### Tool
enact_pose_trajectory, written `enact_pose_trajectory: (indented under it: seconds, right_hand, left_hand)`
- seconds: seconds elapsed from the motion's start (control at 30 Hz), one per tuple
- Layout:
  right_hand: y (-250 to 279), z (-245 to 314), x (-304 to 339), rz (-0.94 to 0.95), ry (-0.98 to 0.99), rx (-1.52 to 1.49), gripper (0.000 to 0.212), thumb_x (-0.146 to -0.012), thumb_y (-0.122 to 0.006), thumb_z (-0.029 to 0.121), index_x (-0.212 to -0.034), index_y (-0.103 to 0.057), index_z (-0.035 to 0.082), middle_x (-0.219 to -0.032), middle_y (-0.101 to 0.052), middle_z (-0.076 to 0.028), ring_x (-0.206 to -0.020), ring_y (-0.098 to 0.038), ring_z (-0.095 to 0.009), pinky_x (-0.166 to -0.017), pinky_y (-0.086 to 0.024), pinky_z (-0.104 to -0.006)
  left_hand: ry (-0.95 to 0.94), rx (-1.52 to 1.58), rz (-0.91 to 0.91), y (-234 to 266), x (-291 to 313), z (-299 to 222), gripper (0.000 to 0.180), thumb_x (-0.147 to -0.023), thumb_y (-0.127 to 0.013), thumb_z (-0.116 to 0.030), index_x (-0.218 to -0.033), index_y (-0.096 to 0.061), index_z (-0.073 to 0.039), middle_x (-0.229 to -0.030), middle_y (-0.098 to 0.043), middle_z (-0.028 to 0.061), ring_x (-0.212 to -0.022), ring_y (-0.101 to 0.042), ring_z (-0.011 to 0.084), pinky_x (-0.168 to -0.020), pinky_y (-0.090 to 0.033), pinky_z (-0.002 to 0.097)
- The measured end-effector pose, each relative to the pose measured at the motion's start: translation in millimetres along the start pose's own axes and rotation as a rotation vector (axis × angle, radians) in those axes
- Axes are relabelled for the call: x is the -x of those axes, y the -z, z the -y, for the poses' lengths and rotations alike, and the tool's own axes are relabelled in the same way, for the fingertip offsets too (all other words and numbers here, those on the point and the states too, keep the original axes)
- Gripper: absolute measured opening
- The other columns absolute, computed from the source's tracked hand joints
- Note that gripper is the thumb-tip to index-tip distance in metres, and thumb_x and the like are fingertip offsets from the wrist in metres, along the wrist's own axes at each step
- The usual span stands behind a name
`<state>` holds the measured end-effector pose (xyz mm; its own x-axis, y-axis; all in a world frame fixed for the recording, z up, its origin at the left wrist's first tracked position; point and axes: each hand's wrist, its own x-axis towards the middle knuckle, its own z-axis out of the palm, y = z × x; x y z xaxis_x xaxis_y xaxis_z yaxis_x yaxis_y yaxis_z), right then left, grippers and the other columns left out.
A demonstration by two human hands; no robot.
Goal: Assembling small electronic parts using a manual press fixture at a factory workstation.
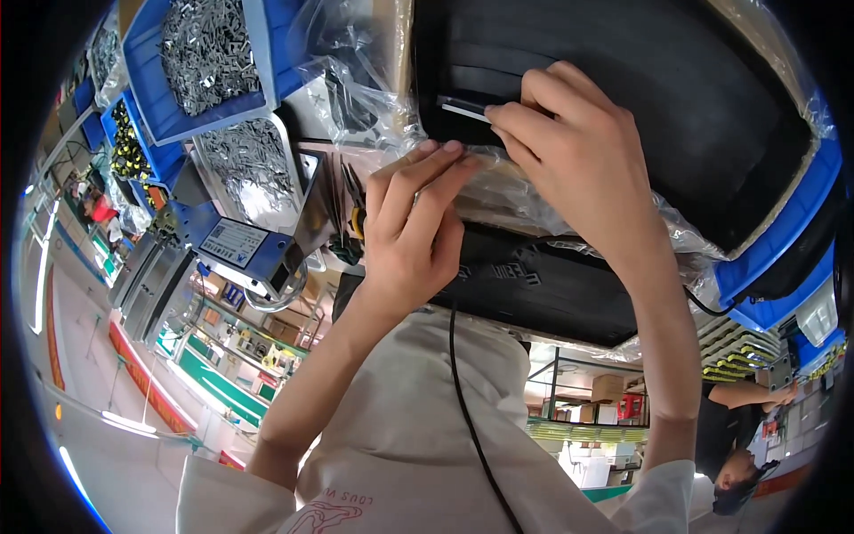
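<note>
My right hand (pixel 578 142) is closed, pinching one end of a thin flat dark strip with a bright silver edge (pixel 464 109). It holds the strip over a large black sheet-lined tray (pixel 640 80). My left hand (pixel 409 222) is to its left and nearer to me, palm down. Its bent fingers are apart, the fingertips at the clear plastic film (pixel 507 182) along the tray's near edge. A small glint shows between those fingers, too small to name. In front of my body lies a second black surface (pixel 543 294) with small dark pieces on it.
At the far left, a blue bin (pixel 147 89) holds many small metal parts, and a metal tray (pixel 289 147) holds more. Pliers (pixel 353 189) lie left of my left hand, near a boxy metal device (pixel 245 245). A black cable (pixel 463 383) crosses my shirt. Another person (pixel 734 436) is at the right.
</note>
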<state>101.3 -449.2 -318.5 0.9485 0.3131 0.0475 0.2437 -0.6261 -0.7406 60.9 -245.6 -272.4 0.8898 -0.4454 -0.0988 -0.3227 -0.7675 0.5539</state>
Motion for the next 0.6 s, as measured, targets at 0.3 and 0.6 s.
enact_pose_trajectory:
  seconds: [0.3, 0.6]
  right_hand:
    - [-3, -1, -5, 0.031, -0.002, -0.005, 0.013, -0.076, -0.078, 0.004, -0.088, -0.072, 0.004, -0.081, -0.055, -0.004, -0.080, -0.060, -0.021, -0.064, -0.053, -0.0356]
    - [-1, -3, -11, 0.085, -0.044, -0.083, 0.013, -0.076, -0.077, 0.001, -0.084, -0.066, 0.002, -0.081, -0.056, -0.007, -0.080, -0.059, -0.026, -0.068, -0.051, -0.0387]
  left_hand:
    - [-0.044, -0.006, -0.060, -11, 5, 10, 0.053, -0.071, -0.060, 0.012, -0.121, -0.068, -0.005, -0.127, -0.066, 0.0091, -0.118, -0.059, 0.0307, -0.101, -0.047, 0.0384]
    - [-0.028, -0.023, -0.064, -12, 2, 8, 0.055, -0.068, -0.060, 0.010, -0.120, -0.068, -0.006, -0.125, -0.066, 0.0084, -0.116, -0.059, 0.0300, -0.099, -0.047, 0.0379]
